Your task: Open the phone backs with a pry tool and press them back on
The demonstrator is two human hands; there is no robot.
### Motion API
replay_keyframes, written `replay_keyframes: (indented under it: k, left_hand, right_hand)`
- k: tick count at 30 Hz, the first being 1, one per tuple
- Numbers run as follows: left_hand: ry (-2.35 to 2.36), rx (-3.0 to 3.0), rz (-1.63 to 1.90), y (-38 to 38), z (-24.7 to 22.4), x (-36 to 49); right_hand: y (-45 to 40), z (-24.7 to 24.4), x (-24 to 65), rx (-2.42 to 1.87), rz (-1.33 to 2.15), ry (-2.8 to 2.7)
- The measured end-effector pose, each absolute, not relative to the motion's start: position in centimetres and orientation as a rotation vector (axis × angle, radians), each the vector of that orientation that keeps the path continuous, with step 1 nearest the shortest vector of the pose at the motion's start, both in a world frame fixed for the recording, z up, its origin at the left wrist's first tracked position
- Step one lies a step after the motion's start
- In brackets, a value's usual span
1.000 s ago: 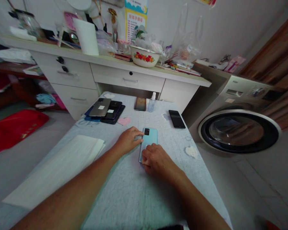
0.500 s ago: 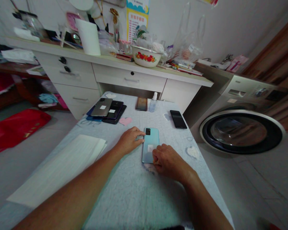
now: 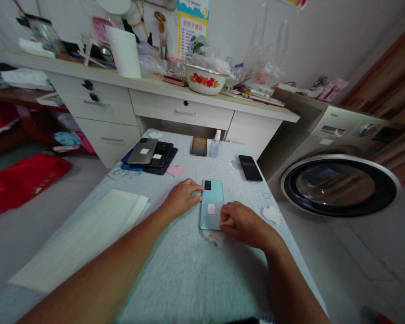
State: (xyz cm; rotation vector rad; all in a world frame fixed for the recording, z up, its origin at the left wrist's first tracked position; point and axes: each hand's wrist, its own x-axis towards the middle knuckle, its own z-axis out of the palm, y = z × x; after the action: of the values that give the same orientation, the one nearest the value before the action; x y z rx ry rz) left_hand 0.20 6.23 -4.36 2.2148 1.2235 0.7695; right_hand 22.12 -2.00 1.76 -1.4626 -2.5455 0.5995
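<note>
A light blue smartphone (image 3: 212, 198) lies back side up on the cloth-covered table, its dark camera block at the top left and a small white sticker lower down. Against its upper left edge rest the fingertips of my left hand (image 3: 183, 197), fingers stretched and thumb apart. My right hand (image 3: 239, 221) is closed with curled fingers at the phone's lower right edge. Whatever those fingers may hold is hidden.
Several stacked phones (image 3: 151, 155) lie at the back left, a black phone (image 3: 250, 168) at the right. A spray bottle (image 3: 214, 146) stands near a blurred brown item (image 3: 199, 146). Folded white paper (image 3: 84, 238) lies left. Beyond are a counter (image 3: 182, 96) and washing machine (image 3: 340, 180).
My right hand has shifted slightly right, from over the phone's lower back to its right edge, uncovering the sticker. My left hand and the phone have stayed in place.
</note>
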Motion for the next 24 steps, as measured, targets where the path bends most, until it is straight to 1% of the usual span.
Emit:
replay_keyframes:
  k: [4,6,12,19,24]
  left_hand:
    - [1.223,2.227,0.758,6.3,-4.5,0.2]
    - [1.218,2.229,0.772,6.3,-4.5,0.2]
    - [1.228,2.212,0.765,6.3,-4.6,0.2]
    - [1.222,2.222,0.768,6.3,-4.6,0.2]
    - [1.223,2.23,0.77,6.3,-4.5,0.2]
  right_hand:
    - [-1.7,1.6,21.2,-1.309,0.621,-2.601]
    - [-1.5,1.2,20.9,-1.302,0.604,-2.588]
    - [-0.5,-0.5,20.8,-1.465,0.514,-2.414]
    - [0.5,-0.5,20.3,-1.684,0.331,-2.305]
    - [0.9,-1.1,19.6,-1.684,0.311,-2.256]
